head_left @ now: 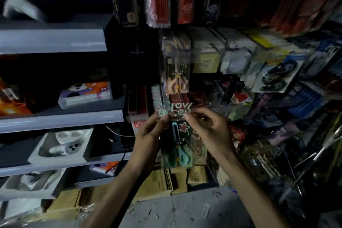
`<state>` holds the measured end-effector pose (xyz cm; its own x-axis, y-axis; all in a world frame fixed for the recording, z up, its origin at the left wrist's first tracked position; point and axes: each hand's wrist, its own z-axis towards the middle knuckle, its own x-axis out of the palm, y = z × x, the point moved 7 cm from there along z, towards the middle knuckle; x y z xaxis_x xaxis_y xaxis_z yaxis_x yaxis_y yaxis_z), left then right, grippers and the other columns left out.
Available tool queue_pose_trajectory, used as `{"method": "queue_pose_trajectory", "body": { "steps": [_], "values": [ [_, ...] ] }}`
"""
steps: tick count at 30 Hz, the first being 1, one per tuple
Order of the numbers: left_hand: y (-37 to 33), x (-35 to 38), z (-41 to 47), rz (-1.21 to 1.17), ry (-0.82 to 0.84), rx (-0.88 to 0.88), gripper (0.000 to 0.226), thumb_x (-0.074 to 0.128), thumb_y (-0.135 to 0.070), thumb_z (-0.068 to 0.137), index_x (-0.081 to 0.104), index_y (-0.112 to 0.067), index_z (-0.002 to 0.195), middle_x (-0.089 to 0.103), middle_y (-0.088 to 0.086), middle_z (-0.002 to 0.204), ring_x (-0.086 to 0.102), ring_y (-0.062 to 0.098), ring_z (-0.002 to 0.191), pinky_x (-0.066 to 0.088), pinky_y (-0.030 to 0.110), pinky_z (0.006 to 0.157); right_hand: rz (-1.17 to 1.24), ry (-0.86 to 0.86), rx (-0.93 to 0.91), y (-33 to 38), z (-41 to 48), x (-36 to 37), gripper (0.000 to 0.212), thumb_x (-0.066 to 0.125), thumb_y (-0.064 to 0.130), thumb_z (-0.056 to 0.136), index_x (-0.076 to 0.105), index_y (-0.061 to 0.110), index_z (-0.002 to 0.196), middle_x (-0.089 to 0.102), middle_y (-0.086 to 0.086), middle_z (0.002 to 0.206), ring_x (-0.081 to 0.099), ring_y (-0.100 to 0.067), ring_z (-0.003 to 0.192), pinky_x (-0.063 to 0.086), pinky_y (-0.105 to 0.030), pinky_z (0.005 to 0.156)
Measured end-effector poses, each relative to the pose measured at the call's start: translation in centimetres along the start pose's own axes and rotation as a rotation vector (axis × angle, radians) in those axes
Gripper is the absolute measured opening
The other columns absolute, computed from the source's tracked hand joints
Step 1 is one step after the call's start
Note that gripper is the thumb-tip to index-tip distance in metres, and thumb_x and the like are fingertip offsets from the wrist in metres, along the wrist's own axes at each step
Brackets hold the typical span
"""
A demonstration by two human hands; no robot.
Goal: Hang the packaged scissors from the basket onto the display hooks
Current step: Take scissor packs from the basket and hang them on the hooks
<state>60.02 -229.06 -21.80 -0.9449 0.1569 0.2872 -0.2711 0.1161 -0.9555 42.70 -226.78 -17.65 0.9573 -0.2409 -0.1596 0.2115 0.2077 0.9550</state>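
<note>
Nearest, left of centre: left hand (pixel 151 133), fingers curled, pinching the upper left edge of the packaged scissors (pixel 177 146). Between the two hands: pack held upright in front of the display, teal handles at the bottom, printed header level with the fingertips, lower half hanging free between the wrists. Right of centre: right hand (pixel 209 131), fingers curled, pinching the header's upper right edge. Behind, again from the left: grey shelves (pixel 61 118) with boxed goods; directly above the held pack, a hanging pack (pixel 175 72) of peach-handled scissors, its lower edge just above the held header; further right, angled blister packs (pixel 273 77), blurred.
</note>
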Motion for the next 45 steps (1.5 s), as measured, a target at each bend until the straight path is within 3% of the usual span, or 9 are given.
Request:
{"method": "queue_pose_trajectory", "body": {
  "steps": [4, 15, 23, 26, 29, 32, 38, 42, 45],
  "values": [
    [0.0, 0.3, 2.1, 0.023, 0.004, 0.016, 0.027, 0.056, -0.029, 0.107, 0.074, -0.011, 0.115, 0.075, 0.014, 0.119, 0.069, 0.031, 0.118, 0.052, 0.055, 0.097, 0.002, -0.018, -0.036, -0.3, 2.9, 0.3, 0.008, 0.075, 0.018, 0.092, 0.075, 0.026, 0.089, 0.077, 0.010, 0.086, 0.070, -0.002, 0.079, 0.051, -0.014, 0.067],
    [-6.1, 0.6, 6.4, 0.236, -0.183, 0.330, 0.013, 0.065, -0.016, 0.103, 0.073, -0.005, 0.103, 0.075, 0.011, 0.091, 0.070, 0.016, 0.085, 0.056, 0.025, 0.078, 0.119, -0.110, -0.012, -1.3, 8.1, -2.7, 0.013, 0.075, 0.015, 0.091, 0.074, 0.027, 0.086, 0.077, 0.011, 0.080, 0.070, 0.000, 0.075, 0.051, -0.012, 0.067],
    [-9.5, 2.8, 9.3, 0.344, -0.253, 0.468, 0.019, 0.073, -0.024, 0.099, 0.072, -0.012, 0.114, 0.078, 0.000, 0.099, 0.075, 0.012, 0.093, 0.060, 0.028, 0.082, 0.172, -0.191, 0.096, -4.0, 10.3, -4.1, 0.011, 0.078, 0.025, 0.089, 0.077, 0.017, 0.095, 0.077, -0.004, 0.083, 0.067, -0.010, 0.073, 0.049, -0.021, 0.064],
    [-9.7, 3.5, 9.6, 0.299, -0.242, 0.460, 0.015, 0.069, -0.020, 0.101, 0.075, -0.007, 0.104, 0.077, 0.003, 0.089, 0.070, 0.008, 0.081, 0.055, 0.026, 0.075, 0.189, -0.200, 0.064, -3.6, 10.9, -3.9, 0.008, 0.076, 0.022, 0.091, 0.076, 0.014, 0.094, 0.076, 0.000, 0.082, 0.067, -0.006, 0.073, 0.050, -0.018, 0.065],
    [-10.2, 3.7, 9.2, 0.207, -0.202, 0.458, 0.020, 0.064, -0.021, 0.104, 0.076, -0.006, 0.098, 0.073, 0.010, 0.087, 0.066, 0.018, 0.083, 0.053, 0.038, 0.082, 0.182, -0.198, 0.017, -2.8, 11.2, -3.5, 0.006, 0.077, 0.024, 0.090, 0.077, 0.019, 0.092, 0.077, 0.006, 0.082, 0.070, -0.005, 0.078, 0.052, -0.017, 0.067],
    [-11.2, 4.2, 8.5, 0.104, -0.112, 0.444, 0.029, 0.055, -0.026, 0.109, 0.074, -0.004, 0.111, 0.069, 0.012, 0.095, 0.063, 0.025, 0.089, 0.051, 0.042, 0.085, 0.198, -0.185, -0.033, -1.7, 11.7, -3.1, 0.008, 0.077, 0.022, 0.090, 0.075, 0.027, 0.084, 0.077, 0.012, 0.083, 0.072, -0.004, 0.081, 0.053, -0.017, 0.070],
    [-13.0, 4.6, 8.0, 0.200, -0.090, 0.473, 0.032, 0.045, -0.023, 0.112, 0.072, -0.013, 0.126, 0.070, 0.010, 0.102, 0.066, 0.022, 0.094, 0.053, 0.041, 0.086, 0.206, -0.196, -0.053, -0.3, 12.9, -2.3, 0.007, 0.075, 0.024, 0.092, 0.078, 0.017, 0.092, 0.077, 0.007, 0.084, 0.071, -0.005, 0.079, 0.051, -0.020, 0.069],
    [-13.6, 4.8, 7.5, 0.322, -0.080, 0.547, 0.028, 0.050, -0.020, 0.110, 0.073, -0.019, 0.127, 0.071, 0.003, 0.097, 0.066, 0.012, 0.092, 0.053, 0.030, 0.085, 0.242, -0.218, -0.069, 0.6, 13.6, -1.6, 0.005, 0.075, 0.021, 0.092, 0.077, 0.023, 0.088, 0.076, 0.010, 0.082, 0.070, -0.002, 0.079, 0.051, -0.016, 0.068],
    [-13.5, 4.9, 7.3, 0.506, -0.092, 0.641, 0.031, 0.054, -0.011, 0.108, 0.069, -0.021, 0.133, 0.063, 0.019, 0.094, 0.058, 0.010, 0.083, 0.047, 0.020, 0.077, 0.263, -0.242, -0.094, 1.2, 13.8, -1.6, 0.007, 0.075, 0.020, 0.093, 0.079, 0.016, 0.096, 0.077, 0.007, 0.087, 0.072, -0.003, 0.083, 0.053, -0.015, 0.071]
  ]
}}
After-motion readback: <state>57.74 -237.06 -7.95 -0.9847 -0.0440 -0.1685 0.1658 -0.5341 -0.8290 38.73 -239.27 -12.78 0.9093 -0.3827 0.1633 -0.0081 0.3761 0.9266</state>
